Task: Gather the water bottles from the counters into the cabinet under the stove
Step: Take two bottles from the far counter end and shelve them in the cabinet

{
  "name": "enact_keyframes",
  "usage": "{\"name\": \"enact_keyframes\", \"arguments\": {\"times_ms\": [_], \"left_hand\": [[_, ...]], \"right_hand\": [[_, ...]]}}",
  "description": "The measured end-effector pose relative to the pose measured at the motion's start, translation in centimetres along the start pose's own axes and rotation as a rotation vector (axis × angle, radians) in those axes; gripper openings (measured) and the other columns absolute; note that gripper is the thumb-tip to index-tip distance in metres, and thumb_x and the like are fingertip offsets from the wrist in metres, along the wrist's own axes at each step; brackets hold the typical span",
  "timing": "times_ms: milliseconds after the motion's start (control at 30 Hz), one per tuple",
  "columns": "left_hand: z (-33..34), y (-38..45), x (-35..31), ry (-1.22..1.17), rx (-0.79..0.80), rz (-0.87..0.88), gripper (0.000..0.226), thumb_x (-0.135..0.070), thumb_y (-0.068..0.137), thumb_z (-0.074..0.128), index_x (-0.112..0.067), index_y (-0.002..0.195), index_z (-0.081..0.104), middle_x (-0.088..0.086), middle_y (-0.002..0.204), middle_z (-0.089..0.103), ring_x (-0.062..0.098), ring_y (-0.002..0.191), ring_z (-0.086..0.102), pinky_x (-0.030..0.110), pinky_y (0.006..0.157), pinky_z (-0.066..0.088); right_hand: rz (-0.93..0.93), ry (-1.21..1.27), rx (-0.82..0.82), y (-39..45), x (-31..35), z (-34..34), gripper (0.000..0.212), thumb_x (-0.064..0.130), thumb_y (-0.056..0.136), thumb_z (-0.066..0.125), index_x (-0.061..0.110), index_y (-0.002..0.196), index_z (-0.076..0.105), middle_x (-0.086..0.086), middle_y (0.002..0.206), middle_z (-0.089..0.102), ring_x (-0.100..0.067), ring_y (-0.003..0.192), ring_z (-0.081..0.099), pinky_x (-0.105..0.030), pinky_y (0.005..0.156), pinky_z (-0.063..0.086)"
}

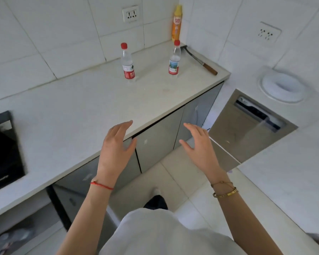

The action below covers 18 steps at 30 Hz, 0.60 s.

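Note:
Two clear water bottles with red caps stand upright on the white counter point(81, 107). The left bottle point(127, 62) has a red label; the right bottle point(174, 58) has a blue and red label. My left hand point(116, 144) hovers over the counter's front edge, fingers spread and relaxed, holding nothing. My right hand point(199, 144) is raised beside it over the grey cabinet doors point(158, 144), also empty. Both hands are well short of the bottles. The black stove point(2, 148) sits at the left edge; below it an open cabinet point(26, 223) shows blurred items.
An orange spray can point(176, 23) stands in the back corner. A hammer with a wooden handle point(201, 60) lies near the counter's right end. A white round dish point(282, 87) and a steel panel point(247, 126) are at the right. Tiled floor lies below.

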<state>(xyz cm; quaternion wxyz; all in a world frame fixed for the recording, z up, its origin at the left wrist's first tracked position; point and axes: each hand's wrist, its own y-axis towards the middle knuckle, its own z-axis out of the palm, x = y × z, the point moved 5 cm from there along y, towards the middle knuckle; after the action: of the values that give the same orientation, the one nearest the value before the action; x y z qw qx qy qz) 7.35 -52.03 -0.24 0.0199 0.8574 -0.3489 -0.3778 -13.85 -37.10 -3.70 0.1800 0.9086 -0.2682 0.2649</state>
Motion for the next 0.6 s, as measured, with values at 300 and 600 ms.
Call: {"name": "enact_keyframes", "arguments": {"times_ms": [300, 600], "left_hand": [[3.2, 16.0, 0.7, 0.04, -0.037, 0.024, 0.049, -0.013, 0.087, 0.069, -0.015, 0.134, 0.055, 0.002, 0.128, 0.061, 0.018, 0.122, 0.053, 0.021, 0.102, 0.036], [6.1, 28.7, 1.4, 0.105, -0.12, -0.012, 0.048, -0.013, 0.086, 0.069, -0.014, 0.132, 0.056, 0.004, 0.124, 0.062, 0.021, 0.119, 0.053, 0.018, 0.097, 0.034]], "right_hand": [[-0.044, 0.012, -0.037, 17.1, -2.5, -0.6, 0.053, 0.028, 0.092, 0.062, 0.018, 0.141, 0.044, -0.003, 0.141, 0.049, -0.023, 0.131, 0.038, -0.032, 0.107, 0.032], [-0.125, 0.026, -0.079, 33.2, -5.3, -1.2, 0.053, 0.026, 0.091, 0.064, 0.014, 0.139, 0.045, -0.005, 0.139, 0.05, -0.022, 0.126, 0.04, -0.03, 0.103, 0.037]]}}
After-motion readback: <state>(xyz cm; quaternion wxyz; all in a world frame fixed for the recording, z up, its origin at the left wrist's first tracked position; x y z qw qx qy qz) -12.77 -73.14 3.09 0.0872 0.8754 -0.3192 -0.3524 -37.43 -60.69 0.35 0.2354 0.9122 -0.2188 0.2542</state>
